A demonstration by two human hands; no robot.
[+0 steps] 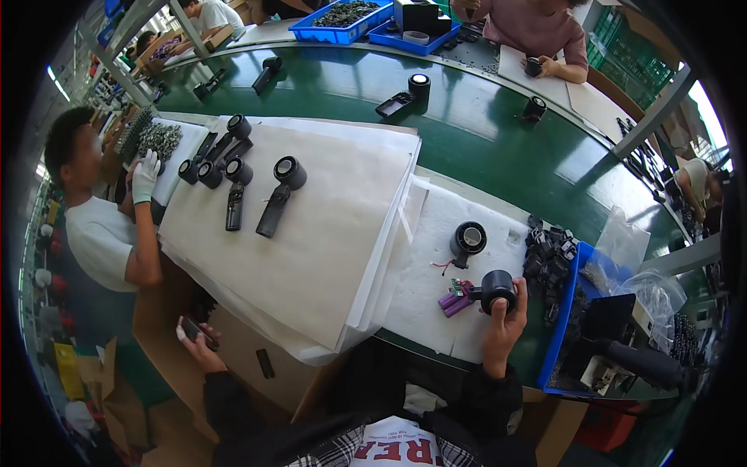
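Note:
My right hand (504, 331) is closed around a black cylindrical fan head (496, 289) above the white foam sheet. A small green circuit board and two purple battery cells (454, 303) hang off its left side. A second black round head (469, 237) with a thin red wire lies just beyond it on the foam. Low on the left, over an open cardboard box, my left hand (204, 352) grips a dark, long plastic piece (199, 332); its exact kind is unclear. A similar dark strip (265, 363) lies on cardboard beside that hand.
Several black assembled units (286, 183) lie on stacked pale sheets (334, 233). Small black parts (548, 249) sit beside a blue bin (562, 342) at the right. A green conveyor (327, 86) carries more units. A gloved co-worker (97, 226) sits left; another person works across.

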